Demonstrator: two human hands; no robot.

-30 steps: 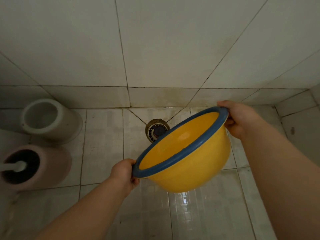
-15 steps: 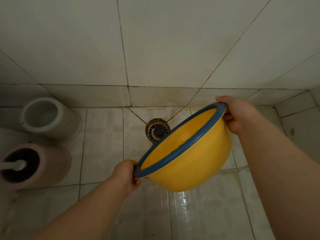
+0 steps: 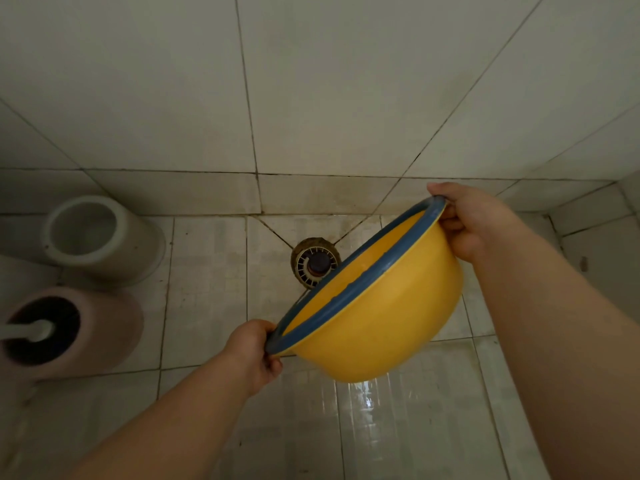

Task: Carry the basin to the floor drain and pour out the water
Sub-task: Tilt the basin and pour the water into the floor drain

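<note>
I hold a yellow basin [image 3: 381, 323] with a blue rim in the air, tilted steeply with its mouth turned away from me and to the left, toward the wall. My left hand [image 3: 254, 353] grips the low near rim and my right hand [image 3: 471, 220] grips the high far rim. The round floor drain [image 3: 313, 263] sits on the tiled floor by the wall, just beyond the basin's rim, partly hidden by it. Little of the basin's inside shows, and I cannot tell whether water is in it.
A white cylindrical holder [image 3: 100, 237] stands at the left by the wall. In front of it a pink holder [image 3: 76, 330] contains a toilet brush with a white handle [image 3: 26, 330]. The floor tiles [image 3: 363, 410] below the basin are glossy and wet-looking. The tiled wall rises straight ahead.
The basin has tipped further, its right rim rising and its mouth turning more away from me. Both hands kept their grip.
</note>
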